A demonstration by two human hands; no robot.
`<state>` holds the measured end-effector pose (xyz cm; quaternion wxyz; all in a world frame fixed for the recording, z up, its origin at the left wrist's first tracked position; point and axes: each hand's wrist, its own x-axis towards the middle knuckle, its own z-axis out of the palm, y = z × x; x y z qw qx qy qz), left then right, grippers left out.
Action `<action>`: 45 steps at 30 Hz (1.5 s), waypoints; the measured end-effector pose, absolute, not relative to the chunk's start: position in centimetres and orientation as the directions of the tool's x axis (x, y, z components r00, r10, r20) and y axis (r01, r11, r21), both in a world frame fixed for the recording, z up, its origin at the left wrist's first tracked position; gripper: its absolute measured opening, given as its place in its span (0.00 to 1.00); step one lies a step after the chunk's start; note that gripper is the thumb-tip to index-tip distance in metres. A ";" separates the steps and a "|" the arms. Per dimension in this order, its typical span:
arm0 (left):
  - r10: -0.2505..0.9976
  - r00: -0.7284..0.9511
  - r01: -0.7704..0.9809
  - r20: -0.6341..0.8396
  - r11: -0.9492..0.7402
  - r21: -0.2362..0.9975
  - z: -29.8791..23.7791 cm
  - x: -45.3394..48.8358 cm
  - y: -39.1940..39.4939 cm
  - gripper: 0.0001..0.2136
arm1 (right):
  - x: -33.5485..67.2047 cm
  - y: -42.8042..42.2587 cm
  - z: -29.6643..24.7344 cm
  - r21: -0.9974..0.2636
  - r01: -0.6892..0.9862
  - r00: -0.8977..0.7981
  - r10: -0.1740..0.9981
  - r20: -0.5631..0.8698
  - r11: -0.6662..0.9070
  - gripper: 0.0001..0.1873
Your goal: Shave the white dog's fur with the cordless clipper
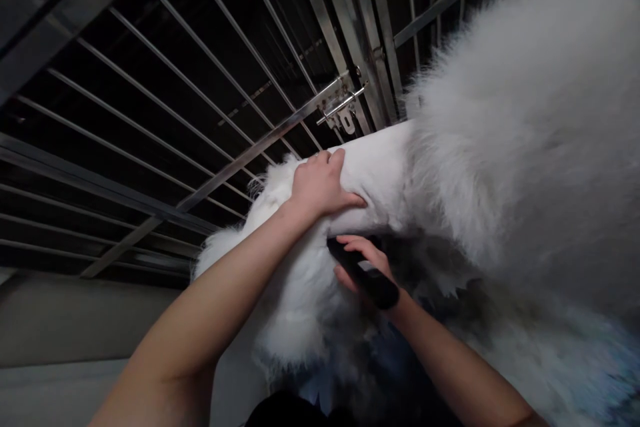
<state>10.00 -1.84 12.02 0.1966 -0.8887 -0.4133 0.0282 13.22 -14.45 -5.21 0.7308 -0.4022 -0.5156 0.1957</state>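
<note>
A fluffy white animal (525, 133) fills the right side of the view. One of its limbs (380, 173), shaved short and smooth, stretches out to the left. My left hand (323, 183) is wrapped round this limb near its furry end (270, 193). Just below, my right hand (363, 267) grips a black clipper (365, 277), whose front end rests against the underside of the limb. Loose white fur (300, 307) hangs under both hands.
Steel cage bars (200, 113) run across the left and top, with a sliding latch (343, 107) right behind the limb. A grey wall or ledge (65, 320) lies at the lower left.
</note>
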 end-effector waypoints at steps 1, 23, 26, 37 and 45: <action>0.743 0.658 0.723 0.119 -0.581 -0.375 12.0 10.0 -1.9 0.47 | 13.4 -14.5 -5.2 -0.800 0.143 0.324 0.737 0.594 0.582 0.15; 0.770 0.631 0.746 0.097 -0.568 -0.348 12.2 10.1 -1.8 0.46 | 12.2 -14.0 -8.6 -0.764 0.281 0.269 0.716 0.644 0.581 0.12; 0.771 0.631 0.747 0.084 -0.575 -0.335 12.3 10.1 -1.7 0.46 | 11.9 -14.5 -9.4 -0.781 0.302 0.253 0.744 0.618 0.546 0.14; 0.726 0.675 0.721 0.132 -0.610 -0.329 12.0 9.8 -1.5 0.44 | 13.3 -13.5 -9.3 -0.923 0.179 0.201 0.906 0.374 0.341 0.15; 0.550 0.827 0.430 -0.119 -0.754 -0.497 11.6 6.8 -4.7 0.51 | 13.5 -15.0 -6.8 -0.829 -0.218 0.582 0.750 0.313 0.515 0.15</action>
